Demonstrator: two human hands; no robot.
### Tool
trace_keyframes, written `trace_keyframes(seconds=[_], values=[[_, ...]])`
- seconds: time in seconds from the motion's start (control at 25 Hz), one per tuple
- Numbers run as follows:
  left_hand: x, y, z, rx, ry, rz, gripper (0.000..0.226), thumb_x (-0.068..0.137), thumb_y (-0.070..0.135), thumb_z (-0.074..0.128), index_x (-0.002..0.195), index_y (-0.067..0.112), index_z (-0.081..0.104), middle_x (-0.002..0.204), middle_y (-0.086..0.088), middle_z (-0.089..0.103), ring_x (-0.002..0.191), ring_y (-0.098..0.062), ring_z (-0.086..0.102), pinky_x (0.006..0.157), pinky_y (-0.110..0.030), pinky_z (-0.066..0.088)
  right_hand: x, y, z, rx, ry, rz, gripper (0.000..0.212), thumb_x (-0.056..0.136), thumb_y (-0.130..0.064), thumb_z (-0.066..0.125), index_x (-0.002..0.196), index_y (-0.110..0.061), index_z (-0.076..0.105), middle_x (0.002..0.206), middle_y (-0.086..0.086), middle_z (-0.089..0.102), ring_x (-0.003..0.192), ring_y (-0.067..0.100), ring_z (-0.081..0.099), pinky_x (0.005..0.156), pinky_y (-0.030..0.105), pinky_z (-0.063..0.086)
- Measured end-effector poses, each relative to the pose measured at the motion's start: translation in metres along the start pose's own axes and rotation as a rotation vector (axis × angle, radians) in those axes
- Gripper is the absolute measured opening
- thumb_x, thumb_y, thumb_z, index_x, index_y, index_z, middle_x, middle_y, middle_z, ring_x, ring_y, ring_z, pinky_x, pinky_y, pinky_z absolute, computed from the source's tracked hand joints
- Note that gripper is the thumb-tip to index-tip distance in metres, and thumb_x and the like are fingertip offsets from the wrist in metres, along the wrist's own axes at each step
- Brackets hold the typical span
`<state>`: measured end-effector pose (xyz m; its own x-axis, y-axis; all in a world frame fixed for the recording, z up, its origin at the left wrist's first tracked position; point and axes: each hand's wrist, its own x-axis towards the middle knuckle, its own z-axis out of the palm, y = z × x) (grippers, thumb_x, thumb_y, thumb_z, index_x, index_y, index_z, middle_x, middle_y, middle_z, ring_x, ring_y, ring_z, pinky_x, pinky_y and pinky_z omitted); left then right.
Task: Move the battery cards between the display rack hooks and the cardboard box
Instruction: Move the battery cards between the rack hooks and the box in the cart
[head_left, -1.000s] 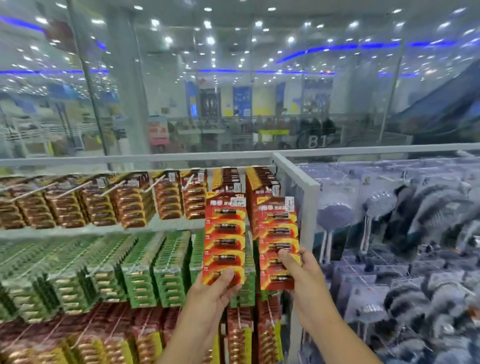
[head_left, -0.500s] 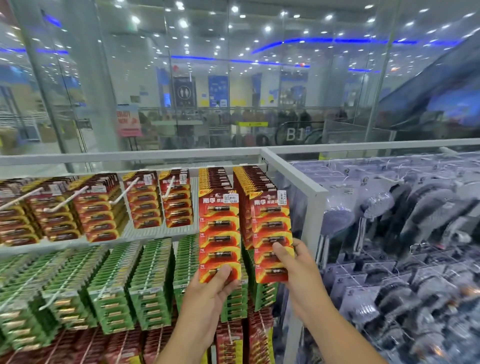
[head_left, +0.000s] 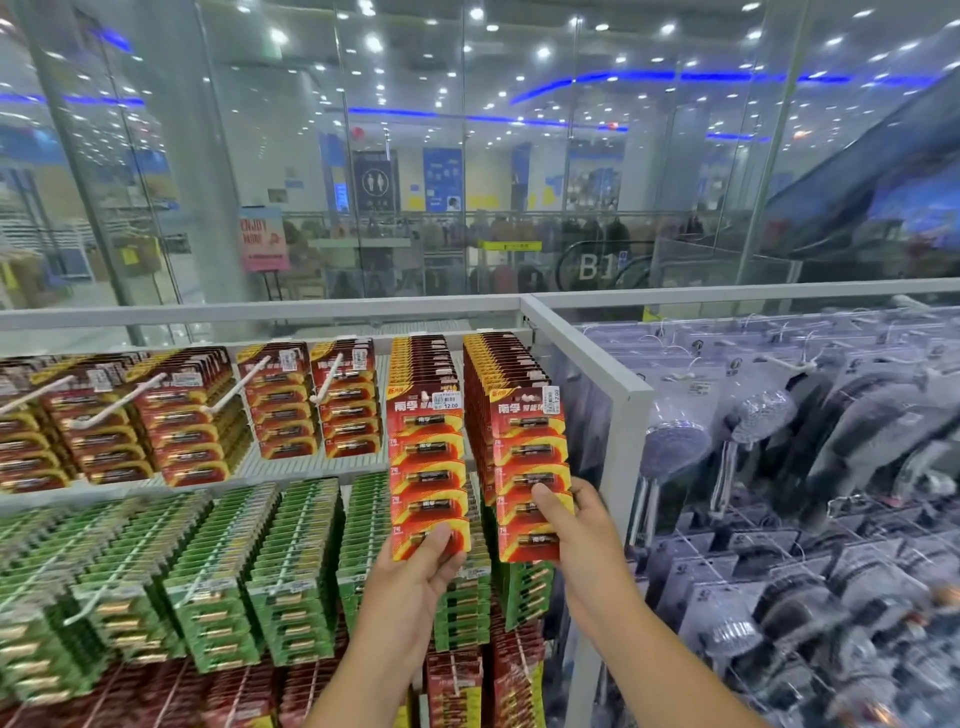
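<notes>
The battery cards are hanging in two long rows at the right end of the top tier of the display rack (head_left: 587, 358), and the front card of each row is being held at its lower end. The left hand (head_left: 415, 577) is pinching the left card (head_left: 427, 467) near its bottom edge, thumb lying across the front. The right hand (head_left: 576, 525) is gripping the right card (head_left: 530, 473) a little higher up, thumb on the face and fingers curled behind.

Judging from here, both cards are probably threaded on hooks at their top holes; pulling downward or at an angle instead of straight along the hook could be tearing the hole or dragging the neighbouring cards off with it. Working both hands at once is leaving nothing free to steady the stacks behind.

The hooks under these two rows are hidden by the packed cards, so whether the front cards are on or off them cannot be told. The cardboard box is nowhere in view. The green cards (head_left: 291, 571) below and the shower heads (head_left: 675, 447) to the right are blurred.
</notes>
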<state>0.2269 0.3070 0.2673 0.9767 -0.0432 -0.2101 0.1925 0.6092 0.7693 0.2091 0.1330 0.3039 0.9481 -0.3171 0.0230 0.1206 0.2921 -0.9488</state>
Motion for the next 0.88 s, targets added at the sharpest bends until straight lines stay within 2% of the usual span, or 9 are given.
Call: trace_keyframes(seconds=[0.12, 0.28, 0.36, 0.52, 0.72, 0.8, 0.88], values=[[-0.001, 0.002, 0.002, 0.017, -0.019, 0.001, 0.094, 0.074, 0.017, 0.083, 0.156, 0.013, 0.037, 0.109, -0.01, 0.079, 0.096, -0.026, 0.078, 0.085, -0.038, 0.058, 0.0, 0.003, 0.0, 0.004, 0.0, -0.012, 0.022, 0.097, -0.023, 0.07, 0.117, -0.019, 0.062, 0.106, 0.004, 0.079, 0.097, 0.024, 0.077, 0.078, 0.039, 0.061], [-0.016, 0.004, 0.002, 0.029, -0.04, 0.02, 0.073, 0.071, 0.017, 0.08, 0.139, 0.01, 0.054, 0.106, -0.01, 0.079, 0.09, -0.024, 0.077, 0.079, -0.035, 0.06, -0.009, 0.004, -0.002, 0.031, 0.003, -0.055, 0.028, 0.095, -0.023, 0.07, 0.12, -0.016, 0.062, 0.11, 0.008, 0.078, 0.104, 0.029, 0.075, 0.093, 0.05, 0.058], [-0.026, 0.003, 0.0, 0.028, -0.05, 0.022, 0.066, 0.071, 0.015, 0.078, 0.133, 0.01, 0.057, 0.103, -0.011, 0.079, 0.091, -0.026, 0.075, 0.074, -0.035, 0.061, -0.016, 0.003, -0.004, 0.05, -0.01, -0.057, 0.031, 0.092, -0.024, 0.07, 0.121, -0.015, 0.061, 0.109, 0.009, 0.078, 0.103, 0.03, 0.075, 0.089, 0.048, 0.059], [-0.051, 0.006, -0.004, 0.039, -0.054, 0.053, 0.056, 0.073, 0.012, 0.076, 0.127, 0.011, 0.061, 0.103, -0.011, 0.079, 0.089, -0.025, 0.077, 0.069, -0.031, 0.064, -0.031, -0.001, -0.003, 0.07, -0.092, -0.058, 0.029, 0.093, -0.022, 0.069, 0.12, -0.015, 0.061, 0.107, 0.008, 0.079, 0.097, 0.026, 0.077, 0.073, 0.035, 0.063], [-0.075, 0.022, -0.018, 0.046, 0.023, 0.137, 0.05, 0.076, 0.012, 0.075, 0.124, 0.013, 0.062, 0.105, -0.012, 0.079, 0.087, -0.023, 0.078, 0.067, -0.03, 0.063, -0.045, 0.001, 0.026, 0.083, -0.229, -0.028, 0.034, 0.091, -0.024, 0.071, 0.123, -0.017, 0.062, 0.114, 0.007, 0.078, 0.106, 0.029, 0.075, 0.09, 0.051, 0.06], [-0.075, 0.036, -0.035, 0.041, 0.053, 0.156, 0.054, 0.075, 0.013, 0.075, 0.127, 0.012, 0.061, 0.104, -0.012, 0.079, 0.086, -0.022, 0.078, 0.065, -0.029, 0.063, -0.05, 0.008, 0.047, 0.069, -0.267, -0.006, 0.035, 0.091, -0.027, 0.072, 0.123, -0.018, 0.061, 0.114, 0.005, 0.078, 0.106, 0.026, 0.075, 0.088, 0.047, 0.061], [-0.067, 0.053, -0.056, 0.027, 0.07, 0.168, 0.065, 0.075, 0.013, 0.076, 0.137, 0.011, 0.056, 0.106, -0.011, 0.079, 0.087, -0.023, 0.078, 0.066, -0.029, 0.063, -0.052, 0.015, 0.075, 0.052, -0.291, -0.005, 0.033, 0.093, -0.026, 0.072, 0.123, -0.016, 0.061, 0.112, 0.004, 0.079, 0.102, 0.022, 0.076, 0.077, 0.034, 0.063]])
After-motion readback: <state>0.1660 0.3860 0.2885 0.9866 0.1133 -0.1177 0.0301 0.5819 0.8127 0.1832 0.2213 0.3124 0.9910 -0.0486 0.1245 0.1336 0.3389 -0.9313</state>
